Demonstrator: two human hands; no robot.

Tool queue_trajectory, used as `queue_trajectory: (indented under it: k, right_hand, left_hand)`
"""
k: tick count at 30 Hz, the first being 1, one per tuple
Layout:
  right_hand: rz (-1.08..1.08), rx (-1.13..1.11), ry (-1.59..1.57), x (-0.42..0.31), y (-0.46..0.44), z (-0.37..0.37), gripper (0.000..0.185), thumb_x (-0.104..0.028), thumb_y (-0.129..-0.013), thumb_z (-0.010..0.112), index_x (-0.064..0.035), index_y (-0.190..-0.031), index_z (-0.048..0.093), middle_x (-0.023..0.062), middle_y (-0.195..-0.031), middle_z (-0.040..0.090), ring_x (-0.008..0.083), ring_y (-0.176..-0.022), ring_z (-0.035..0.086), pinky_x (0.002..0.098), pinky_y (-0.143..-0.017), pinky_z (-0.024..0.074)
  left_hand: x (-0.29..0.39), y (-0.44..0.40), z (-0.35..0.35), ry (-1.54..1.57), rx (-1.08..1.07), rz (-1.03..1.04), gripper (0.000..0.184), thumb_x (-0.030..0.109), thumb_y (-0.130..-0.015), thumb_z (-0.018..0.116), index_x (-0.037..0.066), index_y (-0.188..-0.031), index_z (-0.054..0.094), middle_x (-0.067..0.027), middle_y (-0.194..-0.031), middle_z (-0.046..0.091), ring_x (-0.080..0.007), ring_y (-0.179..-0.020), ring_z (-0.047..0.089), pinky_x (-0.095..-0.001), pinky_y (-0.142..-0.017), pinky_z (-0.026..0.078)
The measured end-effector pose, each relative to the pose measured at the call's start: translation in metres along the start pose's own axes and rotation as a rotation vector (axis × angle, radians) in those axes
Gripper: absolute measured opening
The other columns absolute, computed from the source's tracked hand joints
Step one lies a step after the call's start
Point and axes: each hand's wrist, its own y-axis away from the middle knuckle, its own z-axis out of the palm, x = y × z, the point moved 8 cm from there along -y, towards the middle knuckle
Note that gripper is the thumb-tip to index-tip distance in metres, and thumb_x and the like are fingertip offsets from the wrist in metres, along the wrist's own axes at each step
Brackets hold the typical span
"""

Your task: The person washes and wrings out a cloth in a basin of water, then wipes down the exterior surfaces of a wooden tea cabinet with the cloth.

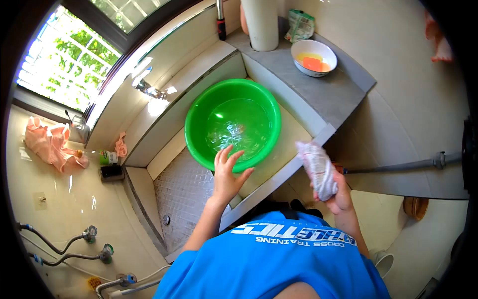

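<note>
My left hand is held over the near rim of a green plastic basin, its fingers spread and nothing in them. Clear, rippling water lies in the basin, with bright glints on its surface. To the right, away from the basin, my right hand is closed around the lower end of a bunched white cloth. The cloth looks compact and slightly twisted, and its upper end points toward the basin. What kind of cloth it is, I cannot tell.
The basin stands in a low-walled tiled sink. On the grey ledge are a bowl with something orange inside and a green packet. A faucet juts from the left wall, near a pink cloth. Valves and hoses line the lower left.
</note>
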Motion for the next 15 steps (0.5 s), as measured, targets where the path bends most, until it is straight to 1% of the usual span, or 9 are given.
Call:
queue_trajectory:
  k: [3,4,5,7,8,9,11,13,15]
  right_hand:
    - [-0.089,0.22,-0.021,-0.013,0.04,-0.059,0.051,-0.043,-0.084,0.041,-0.0041,-0.117,0.045,0.0122,-0.09,0.06,0.0218,-0.067,0.06,0.0329,-0.056,0.0492]
    - [-0.097,0.189,-0.052,-0.016,0.055,-0.073,0.049,-0.039,-0.084,0.044,-0.0043,-0.118,0.044,0.0128,-0.099,0.058,0.0233,-0.077,0.059,0.0343,-0.062,0.0495]
    - [-0.112,0.198,-0.063,-0.017,0.065,-0.082,0.049,-0.039,-0.084,0.044,-0.0043,-0.118,0.044,0.0128,-0.099,0.058,0.0233,-0.077,0.059,0.0343,-0.062,0.0495]
    - [-0.232,0.344,-0.095,-0.023,0.099,-0.113,0.048,-0.03,-0.082,0.049,-0.0049,-0.122,0.041,0.0127,-0.108,0.055,0.0242,-0.088,0.057,0.0368,-0.067,0.0493]
    - [-0.333,0.26,-0.104,-0.03,0.111,-0.122,0.052,-0.018,-0.08,0.053,-0.0024,-0.126,0.036,0.0124,-0.116,0.05,0.0244,-0.101,0.052,0.0381,-0.078,0.0466]
    - [-0.408,0.291,-0.128,-0.036,0.128,-0.134,0.058,-0.007,-0.075,0.055,0.0016,-0.128,0.033,0.0121,-0.118,0.048,0.0237,-0.108,0.049,0.0367,-0.088,0.0414]
    - [-0.481,0.342,-0.107,-0.042,0.164,-0.161,0.061,0.003,-0.071,0.057,0.0021,-0.127,0.034,0.0126,-0.119,0.047,0.0218,-0.109,0.048,0.0334,-0.092,0.0381]
    - [-0.551,0.452,-0.023,-0.051,0.199,-0.196,0.063,0.003,-0.064,0.062,0.0024,-0.122,0.038,0.0101,-0.11,0.052,0.0187,-0.102,0.05,0.0305,-0.087,0.0401]
    - [-0.572,0.527,-0.003,-0.053,0.241,-0.23,0.06,0.001,-0.065,0.063,0.0032,-0.12,0.039,0.0094,-0.107,0.053,0.0183,-0.097,0.052,0.0311,-0.084,0.0419]
  left_hand:
    - [0.024,0.001,0.006,0.007,-0.046,-0.025,0.062,0.02,-0.064,0.076,0.012,-0.119,0.05,-0.0173,-0.133,0.033,-0.0377,-0.122,0.03,-0.0462,-0.099,0.029]
    - [0.035,0.001,0.011,0.003,-0.073,-0.015,0.067,0.021,-0.063,0.077,0.015,-0.123,0.048,-0.0185,-0.137,0.027,-0.0397,-0.125,0.026,-0.0481,-0.1,0.027]
    - [0.049,0.001,0.016,0.005,-0.081,0.004,0.067,0.021,-0.063,0.077,0.015,-0.123,0.048,-0.0185,-0.137,0.027,-0.0397,-0.125,0.026,-0.0481,-0.1,0.027]
    - [0.089,0.004,0.03,-0.035,-0.104,0.102,0.065,0.02,-0.063,0.077,0.016,-0.122,0.049,-0.0186,-0.138,0.026,-0.0415,-0.126,0.023,-0.0492,-0.1,0.027]
    - [0.108,0.006,0.043,0.017,-0.161,0.121,0.06,0.017,-0.062,0.076,0.016,-0.117,0.053,-0.0191,-0.138,0.025,-0.0423,-0.127,0.022,-0.0496,-0.1,0.026]
    - [0.13,0.011,0.058,0.041,-0.217,0.155,0.053,0.016,-0.062,0.076,0.013,-0.112,0.056,-0.0187,-0.138,0.027,-0.0414,-0.127,0.023,-0.0487,-0.1,0.027]
    - [0.173,0.023,0.094,0.078,-0.385,0.26,0.048,0.017,-0.065,0.074,0.011,-0.11,0.058,-0.0198,-0.137,0.028,-0.044,-0.125,0.023,-0.0489,-0.099,0.029]
    - [0.227,0.04,0.127,0.085,-0.547,0.411,0.046,0.016,-0.067,0.073,0.01,-0.109,0.057,-0.0199,-0.134,0.032,-0.0424,-0.124,0.026,-0.0467,-0.098,0.031]
    - [0.269,0.065,0.157,0.114,-0.748,0.581,0.045,0.012,-0.068,0.071,0.009,-0.11,0.056,-0.0162,-0.131,0.038,-0.0367,-0.122,0.035,-0.0421,-0.098,0.034]
